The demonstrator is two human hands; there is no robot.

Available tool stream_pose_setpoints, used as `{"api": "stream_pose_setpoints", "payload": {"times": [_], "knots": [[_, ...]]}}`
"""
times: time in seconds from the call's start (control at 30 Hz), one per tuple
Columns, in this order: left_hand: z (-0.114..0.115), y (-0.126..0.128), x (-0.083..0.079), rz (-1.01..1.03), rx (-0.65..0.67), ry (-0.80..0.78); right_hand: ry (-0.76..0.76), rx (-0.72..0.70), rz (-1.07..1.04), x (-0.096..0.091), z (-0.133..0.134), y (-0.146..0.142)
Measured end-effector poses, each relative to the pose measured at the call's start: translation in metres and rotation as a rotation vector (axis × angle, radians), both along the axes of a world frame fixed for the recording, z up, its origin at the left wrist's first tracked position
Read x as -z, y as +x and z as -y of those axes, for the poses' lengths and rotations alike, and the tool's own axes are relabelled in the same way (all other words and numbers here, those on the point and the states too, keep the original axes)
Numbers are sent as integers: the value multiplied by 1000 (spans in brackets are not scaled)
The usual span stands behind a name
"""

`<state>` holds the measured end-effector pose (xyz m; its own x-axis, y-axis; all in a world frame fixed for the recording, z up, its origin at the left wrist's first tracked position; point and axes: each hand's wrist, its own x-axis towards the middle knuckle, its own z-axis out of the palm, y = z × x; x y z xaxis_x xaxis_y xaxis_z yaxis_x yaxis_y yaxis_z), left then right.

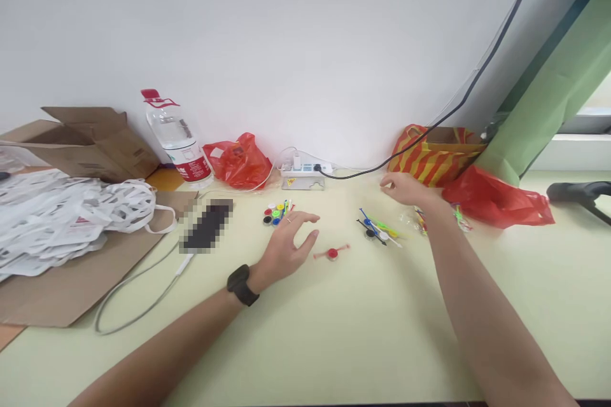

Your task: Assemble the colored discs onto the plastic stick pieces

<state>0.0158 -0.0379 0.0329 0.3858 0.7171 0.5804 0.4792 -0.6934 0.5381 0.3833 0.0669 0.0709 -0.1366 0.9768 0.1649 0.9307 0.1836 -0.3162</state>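
My left hand [289, 243], a black watch on its wrist, hovers over the table with thumb and fingers spread, holding nothing. Just right of its thumb lies a small red disc [333, 254] with a thin red strip sticking out on both sides. Beyond its fingers sits a cluster of small coloured discs [273, 212]. My right hand [405, 189] is farther back, its fingers curled toward the thumb; whatever is between them is too unclear to name. Below it, to the left, is a loose pile of coloured discs and thin sticks [377, 229]. Small coloured pieces [462, 219] lie beside the right forearm.
Along the wall stand a cardboard box [95, 149], a large water bottle [179, 140], a red plastic bag [243, 162], a power strip [305, 168] and a striped bag [415, 156]. Another red bag [501, 197] lies right; white straps [52, 222] cover cardboard at left.
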Motion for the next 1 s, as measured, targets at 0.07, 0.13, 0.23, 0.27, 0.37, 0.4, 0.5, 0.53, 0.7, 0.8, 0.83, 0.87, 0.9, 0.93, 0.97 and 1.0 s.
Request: {"api": "stream_pose_setpoints", "payload": {"times": [0.07, 0.13, 0.23, 0.27, 0.37, 0.4, 0.5, 0.53, 0.7, 0.8, 0.83, 0.87, 0.9, 0.93, 0.97, 1.0], "knots": [[0, 1, -21, 23, -49, 30, 70, -36, -94, -34, 18, 1], [1, 7, -47, 8, -71, 23, 123, -87, -280, -65, 40, -6], [0, 24, -88, -66, -57, 16, 43, -293, -559, -96, 71, -31], [-1, 30, -100, -80, -65, 35, 18, -355, -618, -102, 78, -41], [-9, 47, -122, -169, -95, 46, -84, -492, -706, -108, 89, -65], [-12, 51, -125, -198, -72, -2, -103, -516, -721, -108, 91, -71], [-20, 54, -126, -222, 35, -152, -85, -541, -742, -105, 91, -82], [-22, 53, -125, -204, 68, -190, -69, -544, -746, -104, 91, -83], [-34, 36, -123, -77, 165, -371, -80, -539, -748, -94, 83, -86], [-43, 23, -127, -30, 204, -456, -118, -544, -730, -89, 78, -82], [-45, 19, -128, -18, 204, -463, -137, -553, -722, -88, 77, -82], [-47, 16, -129, -10, 200, -460, -149, -561, -712, -87, 77, -81], [-48, 14, -130, -7, 197, -452, -133, -563, -700, -88, 78, -82], [-48, 12, -130, -13, 197, -443, -75, -555, -695, -89, 80, -84], [-47, 11, -130, -25, 200, -434, 21, -537, -701, -92, 83, -87], [-47, 11, -130, -41, 201, -425, 134, -519, -716, -95, 87, -91]]}}
